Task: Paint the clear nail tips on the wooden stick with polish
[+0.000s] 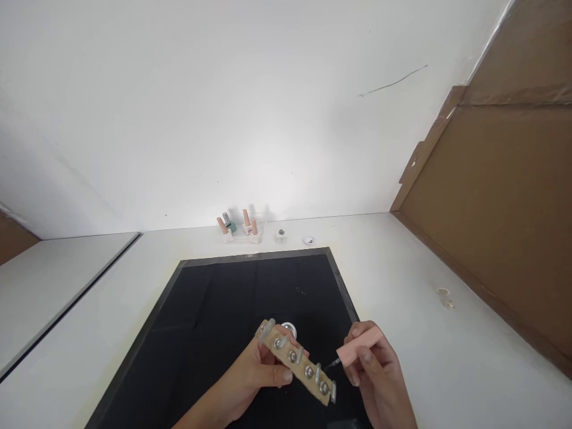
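My left hand point(263, 372) is closed around a tan strip point(298, 364) that tilts down to the right. Along the strip sit several shiny metal studs, with several pale, clear false nails point(299, 356) standing out from it. Between the fingers and thumb of my right hand point(378, 372) is a nail polish brush point(361, 345) by its long peach cap. The brush's dark tip points left, close to the lower right nails; whether it touches one I cannot tell. Behind the strip, partly hidden by it and my left fingers, is a small round white item point(289, 329).
A black mat point(214, 310) with a grey border lies on the white table point(379, 250). At the back stand several nail polish bottles point(254, 235), an open small bottle point(281, 236) and a small white dish point(308, 241). Two round pieces point(448, 304) lie right, near a cardboard wall point(504, 220).
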Demonstrator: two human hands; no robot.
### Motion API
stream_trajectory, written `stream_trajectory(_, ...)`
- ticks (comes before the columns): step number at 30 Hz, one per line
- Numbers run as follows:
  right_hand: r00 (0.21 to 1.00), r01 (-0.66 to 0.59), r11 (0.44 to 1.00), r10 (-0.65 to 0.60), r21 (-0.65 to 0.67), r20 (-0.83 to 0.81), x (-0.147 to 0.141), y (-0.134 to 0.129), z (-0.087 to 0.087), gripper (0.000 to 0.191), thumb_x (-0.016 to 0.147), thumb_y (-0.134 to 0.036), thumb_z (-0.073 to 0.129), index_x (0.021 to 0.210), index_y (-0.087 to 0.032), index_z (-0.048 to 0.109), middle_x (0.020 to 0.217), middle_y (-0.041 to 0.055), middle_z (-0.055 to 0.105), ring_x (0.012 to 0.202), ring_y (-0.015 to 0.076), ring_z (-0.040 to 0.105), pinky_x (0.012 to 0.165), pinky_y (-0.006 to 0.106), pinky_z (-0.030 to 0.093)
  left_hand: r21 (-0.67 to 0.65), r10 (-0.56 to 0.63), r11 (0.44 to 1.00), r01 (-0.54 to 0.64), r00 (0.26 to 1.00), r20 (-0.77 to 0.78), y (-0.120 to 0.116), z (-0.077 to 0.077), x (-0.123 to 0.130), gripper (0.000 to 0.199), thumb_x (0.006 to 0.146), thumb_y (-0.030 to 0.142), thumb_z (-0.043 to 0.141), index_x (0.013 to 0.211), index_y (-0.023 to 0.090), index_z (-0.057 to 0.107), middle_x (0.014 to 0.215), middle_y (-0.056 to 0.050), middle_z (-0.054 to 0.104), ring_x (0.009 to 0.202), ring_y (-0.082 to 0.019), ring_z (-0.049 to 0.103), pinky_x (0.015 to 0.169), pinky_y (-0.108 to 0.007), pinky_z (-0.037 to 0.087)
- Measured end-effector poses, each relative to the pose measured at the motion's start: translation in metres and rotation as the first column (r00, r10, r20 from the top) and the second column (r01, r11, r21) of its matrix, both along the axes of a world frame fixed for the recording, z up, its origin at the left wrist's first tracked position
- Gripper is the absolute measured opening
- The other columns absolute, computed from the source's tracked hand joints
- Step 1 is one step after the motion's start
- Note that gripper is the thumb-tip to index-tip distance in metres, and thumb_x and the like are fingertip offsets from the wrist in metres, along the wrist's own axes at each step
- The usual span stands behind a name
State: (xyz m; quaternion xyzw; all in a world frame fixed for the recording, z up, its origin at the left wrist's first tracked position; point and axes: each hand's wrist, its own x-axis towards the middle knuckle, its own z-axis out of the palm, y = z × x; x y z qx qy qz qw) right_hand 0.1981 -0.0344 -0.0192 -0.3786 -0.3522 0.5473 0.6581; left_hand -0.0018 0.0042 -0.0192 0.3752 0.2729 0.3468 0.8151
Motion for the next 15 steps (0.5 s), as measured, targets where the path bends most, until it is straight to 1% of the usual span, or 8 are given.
stream_trajectory(3,1.000,-0.006,0.999,0.006,0.033,-0.009,-0.0016,-0.0004,-0.0013,0.027,0.075,-0.046,0.068,0.079,-0.020,0.061,0.069,-0.0017,0.049,0.040,0.0027,0.038,0.040,0.017,0.031,-0.010,-0.010,1.000,0.010,1.000,0.003,0.0001,0.0026,0.0014,0.036,0.057,0.016,0.083,0.086,0.019,0.062,0.084,-0.002,0.070,0.062,-0.008,0.054,0.053,-0.021,0.033)
stream_trajectory(6,1.000,0.001,0.999,0.000,0.047,-0.021,-0.0023,-0.0010,-0.0059,0.025,0.075,-0.044,0.069,0.080,-0.021,0.061,0.071,-0.0020,0.048,0.041,0.0023,0.039,0.040,0.017,0.031,-0.028,0.005,1.000,-0.006,1.000,-0.007,0.0003,0.0059,0.0027,0.037,0.056,0.016,0.083,0.086,0.019,0.061,0.084,-0.002,0.070,0.063,-0.009,0.054,0.052,-0.020,0.032)
stream_trajectory(9,1.000,-0.031,0.998,0.031,0.062,-0.005,-0.0014,-0.0011,-0.0088,0.024,0.075,-0.043,0.069,0.082,-0.022,0.062,0.073,-0.0020,0.049,0.042,0.0024,0.039,0.041,0.017,0.032,-0.036,0.012,0.999,-0.013,1.000,-0.018,0.0008,0.0083,0.0037,0.037,0.055,0.017,0.084,0.085,0.018,0.061,0.084,-0.002,0.070,0.062,-0.008,0.053,0.052,-0.021,0.032)
stream_trajectory(12,0.998,-0.067,0.996,0.066,0.064,0.022,-0.0004,-0.0003,-0.0071,0.023,0.076,-0.043,0.069,0.082,-0.022,0.062,0.069,-0.0023,0.049,0.042,0.0029,0.039,0.041,0.017,0.032,-0.036,0.009,0.999,-0.010,1.000,-0.028,0.0010,0.0094,0.0041,0.037,0.055,0.016,0.084,0.085,0.018,0.061,0.084,-0.002,0.071,0.063,-0.009,0.053,0.052,-0.021,0.032)
stream_trajectory(15,0.998,-0.056,0.997,0.053,0.061,0.042,-0.0001,0.0002,-0.0045,0.024,0.075,-0.044,0.069,0.081,-0.022,0.063,0.069,-0.0023,0.050,0.042,0.0028,0.039,0.041,0.017,0.032,-0.034,0.003,0.999,-0.004,1.000,-0.026,0.0007,0.0094,0.0043,0.036,0.056,0.016,0.083,0.084,0.018,0.062,0.084,-0.002,0.071,0.064,-0.009,0.054,0.052,-0.021,0.032)
